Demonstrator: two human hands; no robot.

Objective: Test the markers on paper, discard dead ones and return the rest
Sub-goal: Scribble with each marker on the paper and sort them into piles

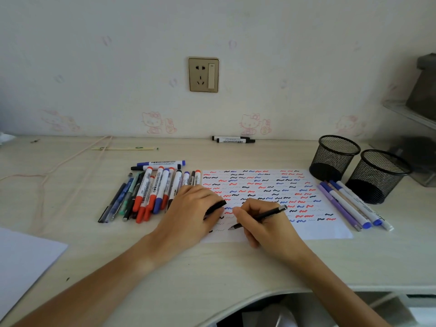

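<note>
Testing well advanced: white paper sheet (pixel 313 223) dense with squiggles; right hand (pixel 264 223) fingers clamp slim black pen (pixel 259 217), left hand (pixel 188 208) grips black cap (pixel 215 206); marker pile (pixel 153 192) at 9 o'clock; both black mesh cups (pixel 335 156) at 2 o'clock apparently unfilled.

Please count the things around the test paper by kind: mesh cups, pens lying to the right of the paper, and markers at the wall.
Mesh cups: 2
Pens right of the paper: 4
Markers at the wall: 2
Total: 8
The pile left of the paper overlaps too much to count exactly.
</note>
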